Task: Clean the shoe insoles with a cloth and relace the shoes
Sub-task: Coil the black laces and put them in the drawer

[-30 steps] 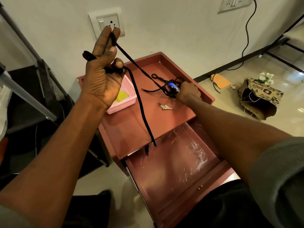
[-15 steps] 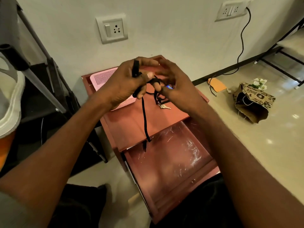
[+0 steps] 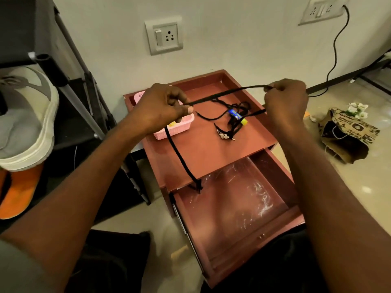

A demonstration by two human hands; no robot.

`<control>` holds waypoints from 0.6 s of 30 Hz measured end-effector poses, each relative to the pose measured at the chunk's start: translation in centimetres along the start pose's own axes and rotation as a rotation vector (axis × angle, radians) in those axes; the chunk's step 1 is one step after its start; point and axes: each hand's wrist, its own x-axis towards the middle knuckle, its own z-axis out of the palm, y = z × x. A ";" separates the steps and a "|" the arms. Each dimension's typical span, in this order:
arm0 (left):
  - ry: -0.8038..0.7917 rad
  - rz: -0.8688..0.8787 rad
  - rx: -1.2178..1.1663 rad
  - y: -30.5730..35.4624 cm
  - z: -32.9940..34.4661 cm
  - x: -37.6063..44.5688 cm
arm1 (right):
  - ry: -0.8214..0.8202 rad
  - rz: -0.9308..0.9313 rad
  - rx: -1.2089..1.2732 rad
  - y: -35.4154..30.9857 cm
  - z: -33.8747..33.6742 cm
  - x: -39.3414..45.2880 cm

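Your left hand point(image 3: 160, 107) pinches the black shoelace point(image 3: 224, 94) between thumb and curled fingers, and your right hand point(image 3: 285, 98) grips it at the far right, so a stretch runs taut between them above the red cabinet top point(image 3: 203, 151). From your left hand one end drops down across the top and hangs over its near edge, its tip at the open drawer point(image 3: 237, 210). From your right hand another stretch slants back down to the left, toward a loose black lace tangle point(image 3: 232, 117) lying on the top. A blue and yellow tube point(image 3: 237, 116) sits in that tangle, with a small key point(image 3: 224, 135) just nearer. The pink basket point(image 3: 175, 129) sits under your left hand. At far left, a grey and white shoe point(image 3: 25, 123) rests on the rack.
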 end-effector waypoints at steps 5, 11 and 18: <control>0.037 0.041 -0.044 0.9 1.3 -0.3 | -0.589 -0.375 -0.234 -1.8 2.2 -3.3; 0.124 0.060 -0.127 1.5 1.8 0.2 | -0.467 -0.466 -0.216 -1.9 3.1 -3.6; 0.161 0.052 -0.163 0.6 0.9 -1.4 | -0.280 -0.115 -0.523 1.3 -1.1 -0.1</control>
